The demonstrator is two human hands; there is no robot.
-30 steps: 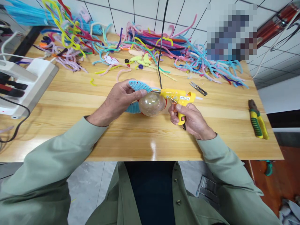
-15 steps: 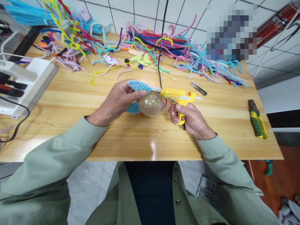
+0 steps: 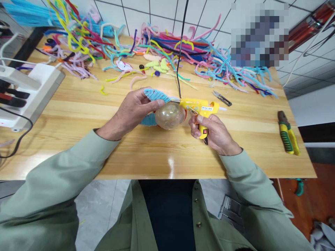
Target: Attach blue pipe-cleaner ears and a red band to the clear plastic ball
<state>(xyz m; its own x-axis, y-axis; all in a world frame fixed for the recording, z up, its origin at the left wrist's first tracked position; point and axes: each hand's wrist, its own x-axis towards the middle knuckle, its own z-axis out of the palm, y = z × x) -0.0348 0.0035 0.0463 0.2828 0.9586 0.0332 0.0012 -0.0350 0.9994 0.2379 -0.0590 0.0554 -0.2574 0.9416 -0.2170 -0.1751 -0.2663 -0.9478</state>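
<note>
On the pale wood-grain table [image 3: 146, 157], your R hand [image 3: 216, 130] grips the yellow plastic glue gun [image 3: 194, 104], R of & beyond the clear round plastic-looking ball [image 3: 170, 116]. Your L hand [image 3: 132, 111] pinches the light-blue oval fuzzy piece [image 3: 156, 94], beyond-L of ball, prob. to steady its end at the gun's thin silver metal nozzle [image 3: 176, 101].

This looked like a small craft workspace; whether it was in a home or a workshop could not be told. Loose, fuzzy, multicoloured pipe cleaners [image 3: 167, 43] littered a pale wood-grain worktop [image 3: 146, 157] beside a white tiled wall [image 3: 162, 10], along with a yellow plastic glue gun [image 3: 196, 104], green-and-yellow-handled pliers [image 3: 287, 136] and a white plastic power strip [image 3: 49, 78].
</note>
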